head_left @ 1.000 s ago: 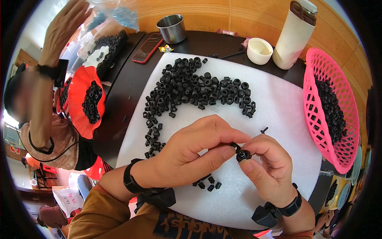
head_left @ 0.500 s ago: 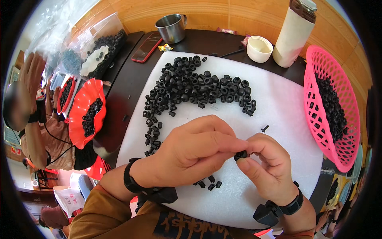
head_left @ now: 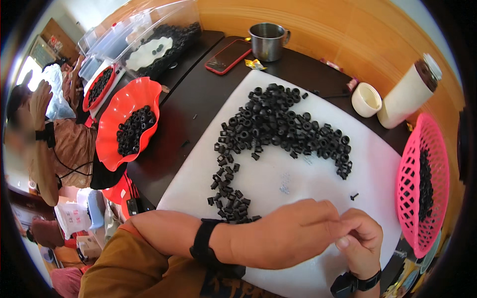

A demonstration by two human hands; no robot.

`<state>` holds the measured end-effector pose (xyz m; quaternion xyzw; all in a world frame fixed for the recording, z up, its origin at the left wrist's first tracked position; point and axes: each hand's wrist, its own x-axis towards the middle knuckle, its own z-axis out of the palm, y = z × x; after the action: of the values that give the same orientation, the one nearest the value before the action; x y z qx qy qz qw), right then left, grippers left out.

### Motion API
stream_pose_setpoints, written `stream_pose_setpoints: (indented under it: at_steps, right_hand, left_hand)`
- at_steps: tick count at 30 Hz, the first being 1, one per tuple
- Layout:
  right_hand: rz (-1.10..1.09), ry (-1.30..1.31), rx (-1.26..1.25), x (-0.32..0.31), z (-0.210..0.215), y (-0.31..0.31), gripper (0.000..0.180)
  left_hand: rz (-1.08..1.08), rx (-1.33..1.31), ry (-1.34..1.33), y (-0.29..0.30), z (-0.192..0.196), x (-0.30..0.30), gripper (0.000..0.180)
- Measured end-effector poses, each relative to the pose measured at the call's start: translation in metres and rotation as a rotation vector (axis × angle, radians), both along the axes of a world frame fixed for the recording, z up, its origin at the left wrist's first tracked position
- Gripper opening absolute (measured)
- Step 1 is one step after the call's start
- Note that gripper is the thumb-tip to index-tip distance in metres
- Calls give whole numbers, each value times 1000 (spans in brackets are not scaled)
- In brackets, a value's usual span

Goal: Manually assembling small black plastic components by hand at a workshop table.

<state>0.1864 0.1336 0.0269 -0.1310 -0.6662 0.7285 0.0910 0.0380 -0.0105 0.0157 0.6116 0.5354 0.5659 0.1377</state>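
Observation:
Over the front right of a white foam pad [head_left: 191,196], my left hand [head_left: 293,233] and my right hand [head_left: 361,243] meet fingertip to fingertip, both closed in a pinch. A small black plastic part showed between them half a second ago; now my fingers hide it. Loose black plastic parts [head_left: 278,119], some ring-shaped and some like short sleeves, lie in a curved heap beyond my hands and trail down the left. A thin black pin-like piece [head_left: 354,196] rests on the pad just past my right hand.
A pink lattice basket [head_left: 408,198] of black parts stands at right, a wavy red bowl [head_left: 106,124] of them at left. Behind are a phone [head_left: 228,57], a steel mug [head_left: 268,43], a cream cup [head_left: 366,102] and a bottle [head_left: 405,102]. A co-worker's hand [head_left: 40,102] is far left.
The view has turned, so pad, bowl and mug sit farther right in it. My hands remain pinched together, and the black part between them has gone out of sight.

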Motion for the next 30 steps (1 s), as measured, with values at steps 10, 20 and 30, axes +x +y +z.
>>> stream_pose_setpoints:
  at_steps: [10, 20, 30]
  right_hand:
    - [-80, 15, 85, 7, 6, -4, 32]
    - [8, -19, 125, -9, 1, 8, 20]
    - [118, 42, -23, -4, 5, 8, 16]
  left_hand:
    - [19, 259, -116, -4, 33, -13, 10]
    - [27, -107, -54, -3, 9, -11, 34]
    - [40, -73, 71, 4, 14, -11, 40]
